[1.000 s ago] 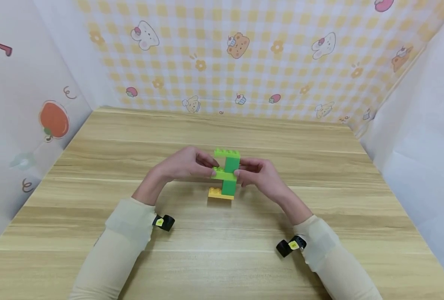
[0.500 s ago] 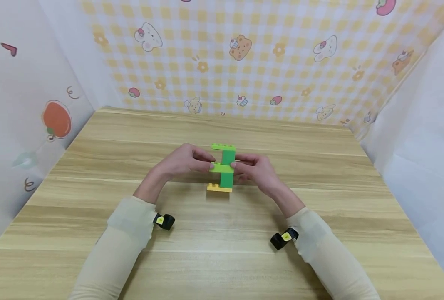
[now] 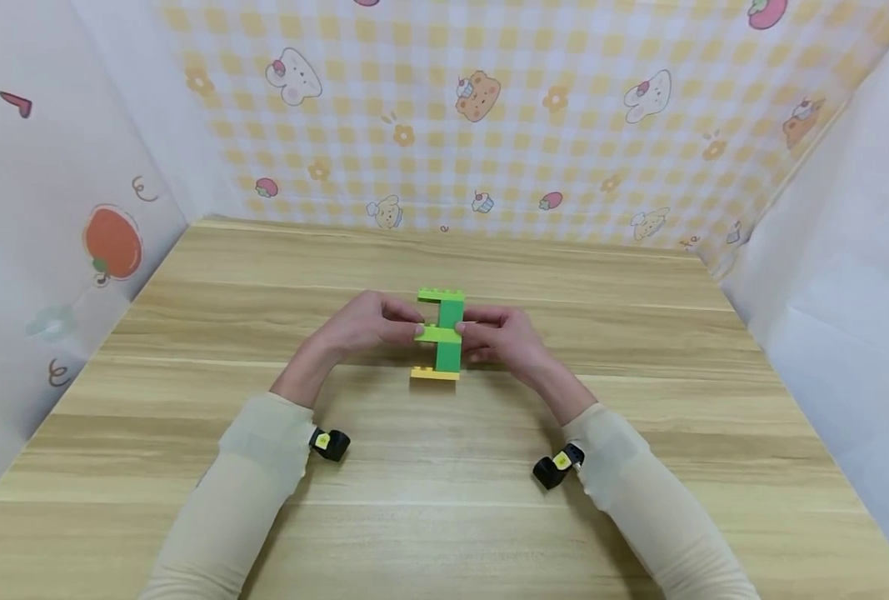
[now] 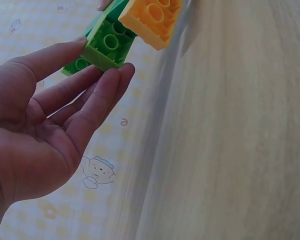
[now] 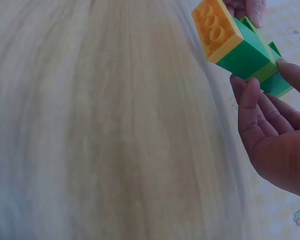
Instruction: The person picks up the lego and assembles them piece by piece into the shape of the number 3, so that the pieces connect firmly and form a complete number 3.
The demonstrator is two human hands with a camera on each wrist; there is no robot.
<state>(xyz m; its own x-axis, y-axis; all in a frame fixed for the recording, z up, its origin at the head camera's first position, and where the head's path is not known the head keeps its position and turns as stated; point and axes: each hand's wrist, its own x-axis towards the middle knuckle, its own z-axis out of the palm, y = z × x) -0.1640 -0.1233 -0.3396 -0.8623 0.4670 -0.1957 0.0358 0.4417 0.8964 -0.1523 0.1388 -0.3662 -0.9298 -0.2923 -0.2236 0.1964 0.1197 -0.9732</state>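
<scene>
A stack of toy building bricks stands upright between my two hands in the head view. Its base is a yellow brick, with a dark green brick on its right end. Above that lies a light green brick, then another dark green block and a light green top brick. My left hand pinches the left end of the middle light green brick between thumb and fingers. On the opposite side my right hand grips the stack at that same level. Hollow undersides show in both wrist views.
A wood-grain table spreads under the arms. Behind it hangs a yellow checked cloth with cartoon prints, and white panels close in both sides. Small black cameras are strapped to the wrists.
Both hands have shifted the brick stack slightly left, and it has turned from tilted to more upright, facing the camera squarely. The right forearm has moved left and upward in view.
</scene>
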